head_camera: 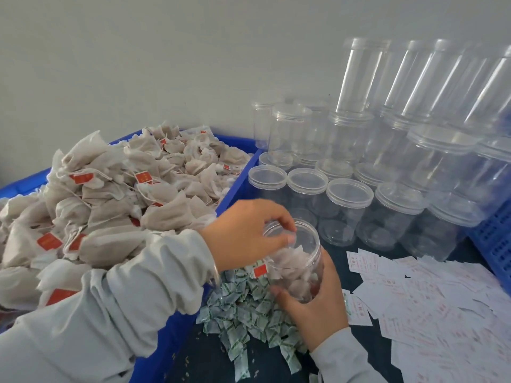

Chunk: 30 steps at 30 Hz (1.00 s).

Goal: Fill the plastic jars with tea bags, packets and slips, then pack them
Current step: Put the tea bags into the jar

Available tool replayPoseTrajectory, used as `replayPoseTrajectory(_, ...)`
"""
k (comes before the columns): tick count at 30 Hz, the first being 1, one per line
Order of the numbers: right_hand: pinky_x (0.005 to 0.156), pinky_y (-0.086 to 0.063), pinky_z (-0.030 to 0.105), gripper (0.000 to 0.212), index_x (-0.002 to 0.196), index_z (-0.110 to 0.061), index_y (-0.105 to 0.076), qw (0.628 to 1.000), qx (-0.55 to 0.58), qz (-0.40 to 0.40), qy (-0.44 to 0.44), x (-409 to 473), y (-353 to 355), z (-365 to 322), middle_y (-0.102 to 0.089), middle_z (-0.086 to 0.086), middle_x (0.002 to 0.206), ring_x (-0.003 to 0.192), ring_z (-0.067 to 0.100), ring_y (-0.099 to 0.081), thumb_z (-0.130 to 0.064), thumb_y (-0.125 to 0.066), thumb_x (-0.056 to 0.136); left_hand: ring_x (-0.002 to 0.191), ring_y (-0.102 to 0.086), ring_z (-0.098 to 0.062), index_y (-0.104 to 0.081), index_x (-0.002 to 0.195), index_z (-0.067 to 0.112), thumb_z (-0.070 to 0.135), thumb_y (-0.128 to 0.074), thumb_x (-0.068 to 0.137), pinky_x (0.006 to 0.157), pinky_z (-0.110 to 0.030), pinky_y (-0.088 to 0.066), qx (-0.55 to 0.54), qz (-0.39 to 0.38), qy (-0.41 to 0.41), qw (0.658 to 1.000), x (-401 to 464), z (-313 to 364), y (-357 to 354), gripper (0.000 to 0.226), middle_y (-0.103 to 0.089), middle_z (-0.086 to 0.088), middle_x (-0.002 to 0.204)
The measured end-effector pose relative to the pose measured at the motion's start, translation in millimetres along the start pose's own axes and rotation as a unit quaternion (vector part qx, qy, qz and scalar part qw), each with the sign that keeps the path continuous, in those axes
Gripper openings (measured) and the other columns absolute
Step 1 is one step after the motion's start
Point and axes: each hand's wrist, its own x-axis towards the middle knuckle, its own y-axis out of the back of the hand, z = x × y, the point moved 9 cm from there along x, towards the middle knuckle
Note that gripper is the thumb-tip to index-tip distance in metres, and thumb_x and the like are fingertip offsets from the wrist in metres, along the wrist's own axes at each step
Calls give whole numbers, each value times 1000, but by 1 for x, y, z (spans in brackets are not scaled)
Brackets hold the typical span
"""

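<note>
Left sleeve [83, 313] low-left, left hand [246, 230] fingers curled at mouth of open jar [298, 261] centre frame, grip unclear; right hand [315, 302] grips jar; tea-bag step, next green packets [243, 308] below it, then slips [431, 294].

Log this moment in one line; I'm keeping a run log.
right hand: holds open jar | left hand: fingers at jar mouth | jar: tea bags inside | beside: packets, slips

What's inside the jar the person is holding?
The open jar has tea bags piled inside, one red tag hanging out. The right hand covers the bottom, so anything beneath stays hidden.
</note>
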Motion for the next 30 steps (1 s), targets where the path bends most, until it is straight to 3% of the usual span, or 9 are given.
replayPoseTrajectory(3,103,-44,43,107,141,-30,-35,1000,0,7,1,-1,3,-2,-49,-3,134,123,14,-50,-40,-86,47,75,-57,11,-57,81,39,43,-61,83,66,-9,-44,-49,51,38,997,1,-10,19,6,-63,21,85)
replayPoseTrajectory(6,98,-49,37,101,136,-33,-40,1000,13,14,5,-1,4,-6,-54,-5,128,116,9,-55,-43,-84,45,86,-59,4,-48,95,38,66,-61,68,71,-16,-48,-29,-57,103,993,-2,-23,-4,40,-55,19,102)
replayPoseTrajectory(9,96,-50,42,100,135,-30,-42,1000,25,19,3,-1,5,-8,-56,-1,126,115,14,-58,-41,-85,45,86,-59,0,-42,102,38,58,-76,62,73,-14,-49,26,-112,92,989,-6,-22,-17,56,-44,17,108)
replayPoseTrajectory(12,100,-47,43,98,138,-24,-40,999,28,21,-3,0,6,-4,-53,1,131,119,15,-55,-20,-91,54,76,-61,0,-45,92,40,40,-79,66,63,-5,-43,36,-123,82,988,-8,-22,-15,43,-47,16,103)
replayPoseTrajectory(17,100,-48,36,96,140,-21,-39,999,29,22,2,2,7,0,-52,1,133,119,14,-53,-8,-89,58,60,-59,4,-64,70,33,20,-75,74,61,-11,-47,13,-69,79,994,-4,-19,0,17,-66,13,69)
replayPoseTrajectory(20,98,-49,34,97,140,-23,-39,999,30,24,11,3,8,-2,-53,-1,132,119,12,-54,-12,-90,58,67,-63,-4,-71,74,33,26,-75,75,69,-19,-52,-15,-68,72,995,-4,-14,0,8,-71,8,74)
replayPoseTrajectory(23,94,-51,29,100,138,-28,-40,999,33,27,16,3,8,-3,-54,-4,130,118,10,-55,-26,-91,53,63,-59,4,-76,85,29,30,-77,75,61,-8,-44,-27,-46,46,998,-4,-4,-2,10,-70,13,74)
replayPoseTrajectory(26,99,-48,40,107,139,-31,-39,999,14,26,30,1,6,-5,-53,-3,133,121,14,-53,-45,-86,44,61,-53,11,-76,92,29,28,-76,76,61,-2,-36,-45,-11,22,999,-4,5,0,16,-63,19,69)
replayPoseTrajectory(30,101,-46,42,109,139,-26,-41,998,-6,39,57,-3,9,-13,-54,-2,132,124,15,-51,-50,-87,42,92,-53,10,-71,99,39,29,-68,84,84,-11,-41,-22,-32,-17,999,-5,14,-5,18,-61,27,85)
